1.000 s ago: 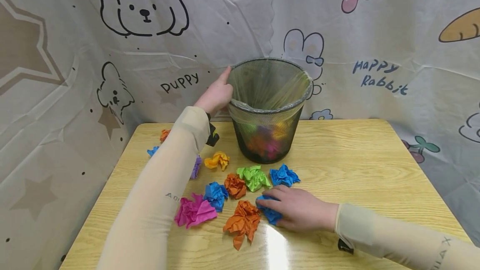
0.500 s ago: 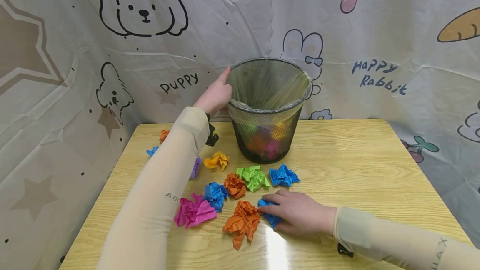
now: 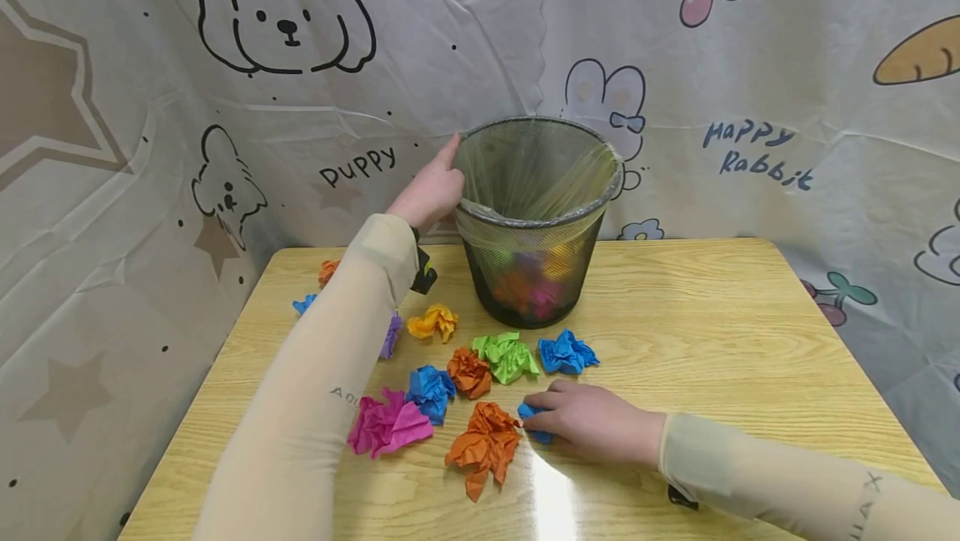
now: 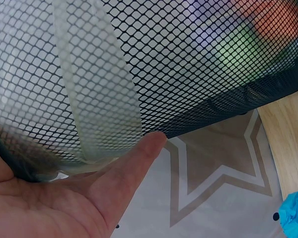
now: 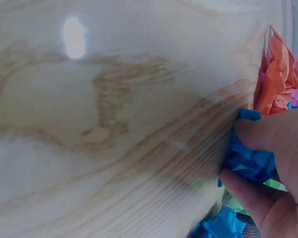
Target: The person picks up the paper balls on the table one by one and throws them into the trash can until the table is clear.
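Note:
At the back of the table stands a black mesh wastebasket (image 3: 532, 220) with a clear bag liner over its rim. My left hand (image 3: 431, 191) holds its left rim; in the left wrist view the thumb (image 4: 149, 148) lies along the outer mesh. Near the front, my right hand (image 3: 600, 424) pinches a crumpled blue paper ball (image 5: 251, 156) between thumb and fingers, close over the tabletop. A crumpled orange paper (image 3: 486, 445) lies just left of it. Behind it are another blue paper ball (image 3: 567, 353) and a green one (image 3: 506, 356).
Other crumpled papers lie to the left: pink (image 3: 388, 423), blue (image 3: 431, 393), dark orange (image 3: 469, 372), yellow (image 3: 433, 322) and purple (image 3: 392, 335), partly behind the left sleeve (image 3: 315, 383). Several coloured balls show through the basket's mesh. A printed curtain (image 3: 480, 41) hangs behind the wooden table (image 3: 697, 316).
My right hand has shifted slightly to the right and its fingers have drawn in around the blue paper ball, less of which shows. The left hand stays at the basket's rim.

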A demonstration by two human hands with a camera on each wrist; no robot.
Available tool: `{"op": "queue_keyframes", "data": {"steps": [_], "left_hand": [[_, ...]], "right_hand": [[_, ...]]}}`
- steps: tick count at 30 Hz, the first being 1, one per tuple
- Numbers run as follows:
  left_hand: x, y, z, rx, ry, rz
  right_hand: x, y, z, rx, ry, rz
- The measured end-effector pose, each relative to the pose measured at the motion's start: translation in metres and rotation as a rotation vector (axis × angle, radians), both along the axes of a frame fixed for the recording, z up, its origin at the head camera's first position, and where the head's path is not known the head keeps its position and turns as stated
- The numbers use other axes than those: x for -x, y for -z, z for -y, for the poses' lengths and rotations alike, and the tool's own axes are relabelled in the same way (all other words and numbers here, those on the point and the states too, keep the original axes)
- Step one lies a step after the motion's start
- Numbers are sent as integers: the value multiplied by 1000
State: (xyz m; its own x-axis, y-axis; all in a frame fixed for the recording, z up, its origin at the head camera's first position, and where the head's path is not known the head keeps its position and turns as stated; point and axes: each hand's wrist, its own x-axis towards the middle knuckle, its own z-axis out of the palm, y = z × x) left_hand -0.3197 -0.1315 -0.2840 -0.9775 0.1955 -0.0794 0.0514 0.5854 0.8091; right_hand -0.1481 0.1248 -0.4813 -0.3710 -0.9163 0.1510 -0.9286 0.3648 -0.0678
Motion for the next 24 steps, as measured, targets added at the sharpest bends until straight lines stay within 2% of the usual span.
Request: {"op": "queue_keyframes", "data": {"steps": [8,24], "left_hand": [[1,1,0,6,0,10],[0,-1,2,0,4,-1]], "right_hand": [[4,-3,4,9,-49,13],[5,-5,2,58,-63,10]]}}
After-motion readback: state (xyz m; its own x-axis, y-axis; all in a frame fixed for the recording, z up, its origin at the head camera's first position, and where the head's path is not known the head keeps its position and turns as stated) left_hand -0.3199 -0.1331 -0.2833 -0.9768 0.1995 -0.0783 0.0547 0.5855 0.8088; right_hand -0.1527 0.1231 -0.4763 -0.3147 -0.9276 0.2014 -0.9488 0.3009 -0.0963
